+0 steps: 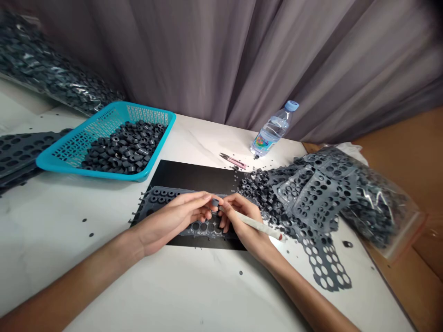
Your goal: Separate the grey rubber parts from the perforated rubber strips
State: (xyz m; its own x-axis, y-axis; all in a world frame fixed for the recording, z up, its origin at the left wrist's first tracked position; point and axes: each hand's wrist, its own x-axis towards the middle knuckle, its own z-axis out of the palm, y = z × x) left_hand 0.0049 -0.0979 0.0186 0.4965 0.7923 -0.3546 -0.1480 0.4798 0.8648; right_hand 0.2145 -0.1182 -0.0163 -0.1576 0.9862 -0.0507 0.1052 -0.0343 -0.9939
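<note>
Between the thumb and fingers of my left hand [183, 214] is a small dark grey rubber ring [215, 202]. My right hand [244, 219] is closed round a slim white pen-like tool [256, 223] with a reddish rear end; its tip meets the ring, though the exact contact is hidden by my fingers. Below both hands lies a grey moulded rubber sheet [161, 196] with rows of round pieces and holes, partly covered by my hands. The sheet rests on a black mat [187, 173].
A blue basket [165, 143] of rings stands at the left. Pink-handled snips [233, 160] and a water bottle [272, 131] are at the back. Loose rings [256, 186], punched sheets [308, 189] and a plastic bag [384, 207] crowd the right; a large bag [51, 64] lies back left.
</note>
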